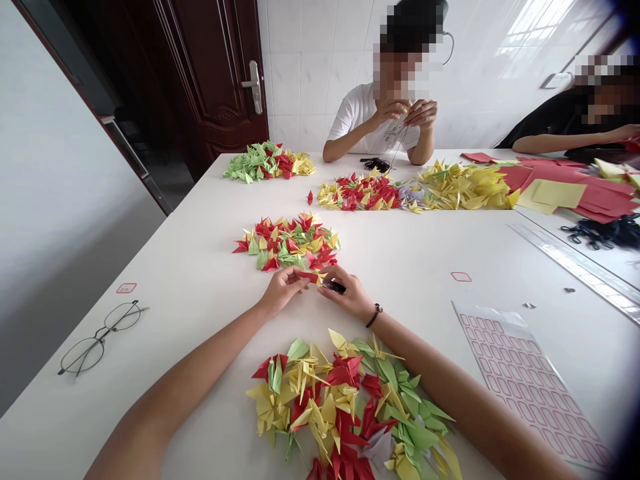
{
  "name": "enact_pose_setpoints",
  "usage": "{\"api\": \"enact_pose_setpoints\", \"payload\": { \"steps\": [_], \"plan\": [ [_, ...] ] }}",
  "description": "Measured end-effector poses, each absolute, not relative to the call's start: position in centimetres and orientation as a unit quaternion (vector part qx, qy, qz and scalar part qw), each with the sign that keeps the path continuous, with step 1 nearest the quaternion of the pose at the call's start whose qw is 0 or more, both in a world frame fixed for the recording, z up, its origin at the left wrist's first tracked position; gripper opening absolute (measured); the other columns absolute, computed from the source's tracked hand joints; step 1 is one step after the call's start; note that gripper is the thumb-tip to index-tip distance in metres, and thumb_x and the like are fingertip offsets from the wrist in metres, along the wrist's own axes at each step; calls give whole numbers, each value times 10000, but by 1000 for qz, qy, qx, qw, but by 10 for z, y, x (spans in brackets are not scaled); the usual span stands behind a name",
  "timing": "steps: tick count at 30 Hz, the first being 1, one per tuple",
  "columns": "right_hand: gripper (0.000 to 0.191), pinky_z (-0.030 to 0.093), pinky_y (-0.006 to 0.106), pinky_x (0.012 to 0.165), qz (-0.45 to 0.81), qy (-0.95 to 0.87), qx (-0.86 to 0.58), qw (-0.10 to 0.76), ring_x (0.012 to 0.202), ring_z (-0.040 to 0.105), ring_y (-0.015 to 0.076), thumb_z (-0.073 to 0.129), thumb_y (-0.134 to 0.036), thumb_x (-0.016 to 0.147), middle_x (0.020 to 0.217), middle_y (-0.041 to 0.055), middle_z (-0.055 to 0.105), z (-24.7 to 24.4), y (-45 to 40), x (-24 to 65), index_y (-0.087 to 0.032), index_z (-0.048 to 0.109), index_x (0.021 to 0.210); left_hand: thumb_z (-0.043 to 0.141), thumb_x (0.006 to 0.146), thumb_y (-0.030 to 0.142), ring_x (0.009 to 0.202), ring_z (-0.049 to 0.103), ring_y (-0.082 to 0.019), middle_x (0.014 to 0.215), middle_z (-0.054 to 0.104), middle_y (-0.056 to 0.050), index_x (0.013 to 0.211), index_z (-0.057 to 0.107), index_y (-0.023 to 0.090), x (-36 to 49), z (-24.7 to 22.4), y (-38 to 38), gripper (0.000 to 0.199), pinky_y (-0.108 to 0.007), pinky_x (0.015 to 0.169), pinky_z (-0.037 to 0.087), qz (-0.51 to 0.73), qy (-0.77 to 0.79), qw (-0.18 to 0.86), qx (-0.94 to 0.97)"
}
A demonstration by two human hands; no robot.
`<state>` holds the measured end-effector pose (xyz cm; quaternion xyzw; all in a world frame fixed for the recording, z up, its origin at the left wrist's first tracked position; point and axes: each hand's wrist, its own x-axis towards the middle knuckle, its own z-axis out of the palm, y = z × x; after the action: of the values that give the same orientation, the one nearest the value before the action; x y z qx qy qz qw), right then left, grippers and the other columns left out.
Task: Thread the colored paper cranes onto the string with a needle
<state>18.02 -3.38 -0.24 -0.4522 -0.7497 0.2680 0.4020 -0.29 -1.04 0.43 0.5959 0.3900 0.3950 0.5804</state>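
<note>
- Left hand [285,288]: thumb and fingers nearly closed in a pinch on a red folded paper piece [308,276].
- Right hand [347,291]: fingers curled, partly closed around a small black tool [334,286]; its exact type cannot be told. Dark band [375,315] on the wrist.
- Position of the red piece: between the two hands, above the white table [200,247], with a yellow folded tip [321,275] at its right end, beside the black tool. Whether tool and paper touch is unclear.
- Near pile [345,400]: red, yellow, green and a few pale purple folded paper cranes, lying between the forearms.
- Middle pile [293,241]: red, yellow and green cranes, just beyond the hands.
- Left of the forearms: wire-framed eyeglasses [104,333], with a small red-bordered label [127,288] near them.
- Right side: sheet of red-outlined labels [535,390]; clear ruler [575,270] farther out.
- Far side: person in a white shirt [375,120], both hands raised together at a small item, thin dark cord hanging below. Yellow crane pile [465,187] in front, to the right; red and yellow paper sheets [575,187] beyond it.
</note>
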Motion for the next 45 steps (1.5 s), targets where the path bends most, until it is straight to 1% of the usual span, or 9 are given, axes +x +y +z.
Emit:
{"api": "enact_pose_setpoints", "payload": {
  "steps": [3,8,11,15,18,21,31,45],
  "plan": [
    [349,435,256,609,260,-744,-468,399,644,535,135,549,-417,753,764,22,572,-2,-32,180,-199,500,1021,641,655,310,698,588,-133,749,619,-16,790,513,152,-3,7,-10,244,-246,616,428,414,388,604,560],
    [270,391,239,551,245,-751,-473,391,557,468,116,493,-424,794,665,4,547,-3,-31,180,-199,557,930,650,637,291,605,570,-107,735,636,-6,789,504,151,-4,5,-8,253,-260,618,430,435,396,618,522],
    [258,379,235,540,251,-757,-471,377,543,464,117,505,-423,790,632,-2,544,-2,-32,179,-205,571,912,665,628,299,590,559,-101,720,631,3,785,513,152,-4,5,-8,263,-260,619,429,437,397,614,524],
    [240,395,243,563,247,-755,-476,376,579,507,131,519,-410,783,674,15,586,-2,-32,179,-199,574,885,677,624,294,606,571,-108,712,627,5,781,512,150,-4,6,-9,270,-261,620,428,429,393,618,528],
    [215,414,255,593,237,-753,-476,388,634,543,148,527,-400,780,734,35,619,-4,-31,179,-196,568,834,677,631,280,630,583,-115,709,626,4,782,507,149,-4,7,-9,263,-256,623,427,419,384,630,529],
    [194,425,261,606,225,-752,-473,400,655,554,154,546,-386,770,750,42,629,-6,-30,180,-193,563,787,670,639,272,657,591,-121,725,631,-2,784,502,150,-3,8,-9,253,-252,625,424,414,375,637,530],
    [174,407,234,553,231,-759,-462,397,578,531,126,535,-336,783,686,36,627,-1,-34,179,-170,584,769,662,651,306,715,605,-143,726,643,-9,798,493,157,-2,9,-12,269,-257,650,424,391,366,633,559],
    [169,368,206,508,229,-763,-455,398,530,500,99,531,-308,790,637,19,615,-1,-34,179,-158,587,735,650,668,326,713,608,-145,741,649,-16,820,479,160,-4,9,-11,283,-253,646,402,375,357,631,578]
  ]
}}
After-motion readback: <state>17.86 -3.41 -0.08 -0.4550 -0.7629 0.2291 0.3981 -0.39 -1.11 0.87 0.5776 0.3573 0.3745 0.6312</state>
